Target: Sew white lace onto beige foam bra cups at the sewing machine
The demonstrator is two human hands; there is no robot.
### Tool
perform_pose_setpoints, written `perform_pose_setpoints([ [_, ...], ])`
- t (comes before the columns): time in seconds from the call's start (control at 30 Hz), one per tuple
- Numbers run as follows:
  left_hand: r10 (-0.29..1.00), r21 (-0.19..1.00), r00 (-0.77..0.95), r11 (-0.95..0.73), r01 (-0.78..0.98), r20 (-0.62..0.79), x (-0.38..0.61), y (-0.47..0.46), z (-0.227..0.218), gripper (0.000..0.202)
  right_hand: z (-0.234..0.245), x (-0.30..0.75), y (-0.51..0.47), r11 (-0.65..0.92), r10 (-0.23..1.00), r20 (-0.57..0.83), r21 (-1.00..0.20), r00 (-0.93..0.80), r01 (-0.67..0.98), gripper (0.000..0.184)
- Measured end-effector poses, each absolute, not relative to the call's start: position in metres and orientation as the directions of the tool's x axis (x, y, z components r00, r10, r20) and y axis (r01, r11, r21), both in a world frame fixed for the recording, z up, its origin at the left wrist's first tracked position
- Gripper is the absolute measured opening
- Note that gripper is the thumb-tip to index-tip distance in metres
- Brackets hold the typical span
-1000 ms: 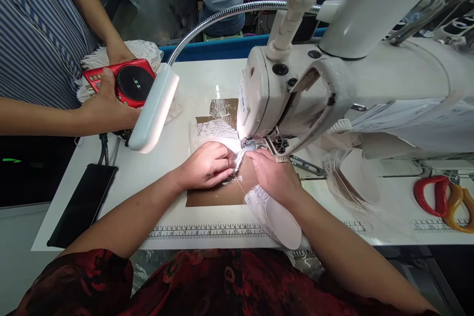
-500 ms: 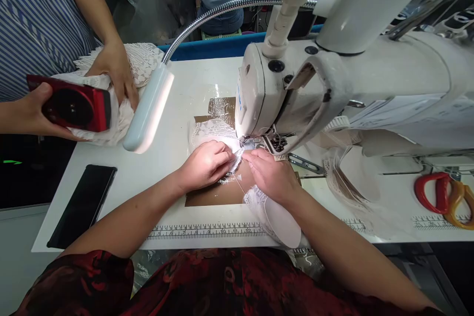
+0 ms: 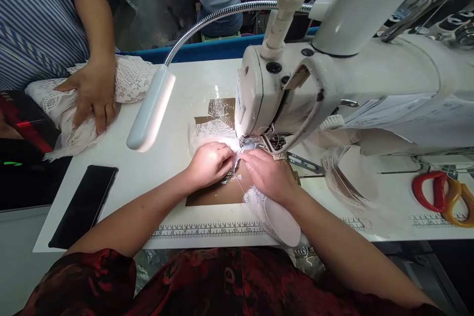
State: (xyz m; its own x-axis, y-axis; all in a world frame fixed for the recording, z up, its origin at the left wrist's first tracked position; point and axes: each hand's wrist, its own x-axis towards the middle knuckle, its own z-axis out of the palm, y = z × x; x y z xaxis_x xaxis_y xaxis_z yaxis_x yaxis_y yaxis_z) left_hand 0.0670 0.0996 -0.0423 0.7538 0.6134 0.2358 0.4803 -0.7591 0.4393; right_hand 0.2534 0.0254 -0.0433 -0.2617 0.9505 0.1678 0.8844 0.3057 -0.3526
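Note:
A white sewing machine (image 3: 255,89) fills the upper middle and right. Just in front of its needle area, my left hand (image 3: 212,164) pinches the edge of a white lace piece (image 3: 213,132) with curled fingers. My right hand (image 3: 270,170) is on the other side of the same edge, its thumb and forefinger together on the lace. Part of the lace lies behind my left hand on brown tape (image 3: 207,197). Below my right wrist hangs another lace piece with a smooth white oval (image 3: 282,222), joined by a thread. My fingers partly hide the stitching spot.
A lamp (image 3: 151,108) on a bent metal neck reaches over the table. A black phone (image 3: 83,206) lies front left. A co-worker's hand (image 3: 92,89) rests on lace cloth. Stacked lace pieces (image 3: 348,177), red-handled scissors (image 3: 429,191) and a printed ruler (image 3: 207,231) are also there.
The co-worker's red device has moved left and down, and their other hand has shifted left with the lace. My hands have barely moved, still at the lace edge.

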Motion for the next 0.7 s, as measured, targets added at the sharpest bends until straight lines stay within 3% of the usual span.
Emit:
perform_pose_setpoints([
  [0.13,0.703,0.6,0.696,-0.621,0.505,0.142,0.068,0.099,-0.036,0.026,-0.043,0.254,0.026,0.356,0.934,0.153,-0.332,-0.323,0.874,0.035],
  [0.23,0.73,0.647,0.675,-0.565,0.512,0.103,0.069,0.098,-0.034,0.028,-0.045,0.255,0.026,0.386,0.921,0.178,-0.311,-0.345,0.869,0.033],
  [0.5,0.618,0.547,0.761,-0.714,0.438,0.198,0.067,0.098,-0.043,0.024,-0.049,0.258,0.025,0.456,0.886,0.23,-0.282,-0.402,0.844,0.032],
  [0.7,0.497,0.431,0.809,-0.834,0.345,0.313,0.062,0.1,-0.053,0.024,-0.049,0.259,0.025,0.409,0.909,0.248,-0.388,-0.334,0.826,0.033],
])
